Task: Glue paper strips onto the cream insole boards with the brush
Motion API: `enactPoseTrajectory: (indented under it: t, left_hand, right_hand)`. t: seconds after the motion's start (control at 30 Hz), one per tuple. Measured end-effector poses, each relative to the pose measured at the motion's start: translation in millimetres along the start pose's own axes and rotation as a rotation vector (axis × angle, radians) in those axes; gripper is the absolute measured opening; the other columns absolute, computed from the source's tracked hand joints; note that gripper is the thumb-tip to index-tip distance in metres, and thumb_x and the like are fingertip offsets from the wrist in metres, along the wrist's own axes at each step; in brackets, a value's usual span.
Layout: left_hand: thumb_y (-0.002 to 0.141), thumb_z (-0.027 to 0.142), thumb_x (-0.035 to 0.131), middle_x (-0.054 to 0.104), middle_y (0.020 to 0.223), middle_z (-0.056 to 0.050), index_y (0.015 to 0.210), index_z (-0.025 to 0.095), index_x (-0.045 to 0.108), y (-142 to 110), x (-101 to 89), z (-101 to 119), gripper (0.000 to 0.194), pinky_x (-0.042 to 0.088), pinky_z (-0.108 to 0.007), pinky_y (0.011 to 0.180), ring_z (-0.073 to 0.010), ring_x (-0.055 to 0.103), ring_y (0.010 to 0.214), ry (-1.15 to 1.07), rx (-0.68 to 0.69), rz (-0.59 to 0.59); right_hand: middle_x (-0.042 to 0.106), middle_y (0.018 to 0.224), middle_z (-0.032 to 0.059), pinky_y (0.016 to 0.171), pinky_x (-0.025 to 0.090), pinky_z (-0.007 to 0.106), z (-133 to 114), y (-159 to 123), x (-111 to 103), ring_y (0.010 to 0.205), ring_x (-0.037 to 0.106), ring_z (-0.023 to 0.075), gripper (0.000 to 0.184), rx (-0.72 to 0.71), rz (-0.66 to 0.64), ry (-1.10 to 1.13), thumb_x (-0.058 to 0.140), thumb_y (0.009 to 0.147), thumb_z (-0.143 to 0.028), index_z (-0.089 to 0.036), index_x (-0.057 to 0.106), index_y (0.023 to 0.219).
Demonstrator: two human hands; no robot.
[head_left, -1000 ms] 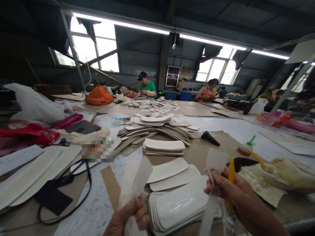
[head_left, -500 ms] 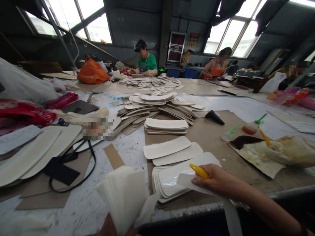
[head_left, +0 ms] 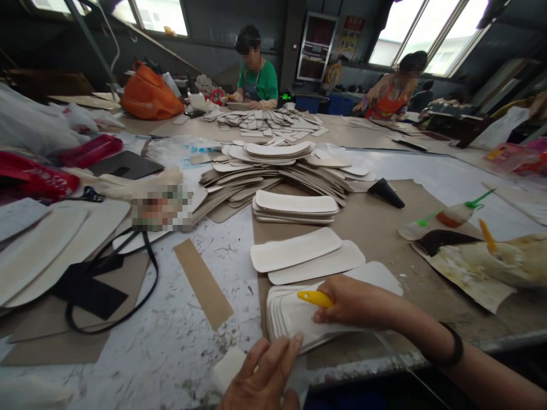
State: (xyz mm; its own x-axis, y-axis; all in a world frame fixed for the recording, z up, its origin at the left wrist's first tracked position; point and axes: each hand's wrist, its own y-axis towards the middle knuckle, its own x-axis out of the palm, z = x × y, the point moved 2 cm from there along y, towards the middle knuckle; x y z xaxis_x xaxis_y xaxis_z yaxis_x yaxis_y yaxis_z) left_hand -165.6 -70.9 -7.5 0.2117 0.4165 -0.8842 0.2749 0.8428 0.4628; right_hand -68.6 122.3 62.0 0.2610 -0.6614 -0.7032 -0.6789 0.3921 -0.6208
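My right hand (head_left: 348,302) is closed around a yellow handle (head_left: 315,298); the tool's working end is hidden. It rests on a stack of long white panels with rounded corners (head_left: 280,310) near the table's front edge. At the stack's near left corner, my left hand (head_left: 265,373) has its fingers stretched out, fingertips touching the top panel. White sheets (head_left: 229,364) show beside and partly under that hand; whether it grips them is hidden. Below my right forearm hangs a thin pale strip (head_left: 399,361). Two more white panels (head_left: 299,249) overlap just behind the stack.
Behind lie a neat panel pile (head_left: 294,206) and a larger fanned pile (head_left: 273,168). On the right are a black cone (head_left: 387,192), squeeze bottles (head_left: 459,213) and a glue-smeared container (head_left: 508,253). A brown strip (head_left: 203,285) lies left. Two people (head_left: 258,77) work across the table.
My left hand has come up to the stack's corner; the fanned white sheets it held are now mostly hidden. My right hand has moved left and pressed down onto the panel. The view has tilted down.
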Motion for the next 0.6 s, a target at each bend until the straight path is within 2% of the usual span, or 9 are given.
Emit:
enactPoseTrajectory:
  t: [0.1,0.2,0.27,0.43,0.6]
  left_hand:
    - [0.084,0.016,0.045,0.062,0.121,-0.003,0.090,0.020,0.063,5,2.4,-2,0.019,0.039,-0.029,0.092,-0.0166,0.056,0.107,0.002,-0.050,0.052]
    - [0.084,0.016,0.043,0.066,0.114,-0.005,0.101,0.013,0.061,9,6.1,-5,0.025,0.039,-0.027,0.090,-0.0162,0.057,0.102,0.013,-0.068,0.050]
    - [0.083,0.014,0.043,0.066,0.114,-0.005,0.101,0.013,0.061,10,10.3,-6,0.025,0.039,-0.026,0.089,-0.0165,0.057,0.101,0.010,-0.054,0.033]
    - [0.079,0.012,0.049,0.062,0.120,-0.003,0.070,0.021,0.060,2,25.0,-7,0.017,0.035,-0.031,0.095,-0.0186,0.053,0.106,-0.076,-0.120,0.041]
    - [0.079,0.013,0.052,0.064,0.117,0.005,0.055,0.021,0.051,-3,31.6,-7,0.025,0.034,-0.030,0.092,-0.0162,0.056,0.098,-0.043,-0.144,0.077]
  right_hand:
    - [0.062,0.063,0.0034,0.049,0.030,0.024,1,3,0,0.056,0.052,0.0155,0.026,0.009,-0.002,-0.027,0.059,0.070,-0.040,-0.016,0.067,0.075]
    - [0.064,0.065,0.0048,0.048,0.030,0.024,2,5,0,0.056,0.054,0.0165,0.028,0.012,-0.001,-0.058,0.058,0.071,-0.042,-0.016,0.068,0.077]
    - [0.065,0.068,0.0061,0.049,0.031,0.024,2,7,1,0.057,0.055,0.0171,0.030,0.009,0.005,-0.075,0.058,0.071,-0.043,-0.016,0.069,0.079]
    - [0.067,0.072,0.0098,0.049,0.033,0.025,1,12,1,0.060,0.058,0.0195,0.033,0.023,0.000,-0.097,0.060,0.070,-0.044,-0.014,0.069,0.082]
    - [0.070,0.082,0.0112,0.058,0.039,0.028,5,0,-7,0.075,0.063,0.0261,0.031,0.014,-0.017,-0.216,0.063,0.069,-0.043,-0.017,0.071,0.085]
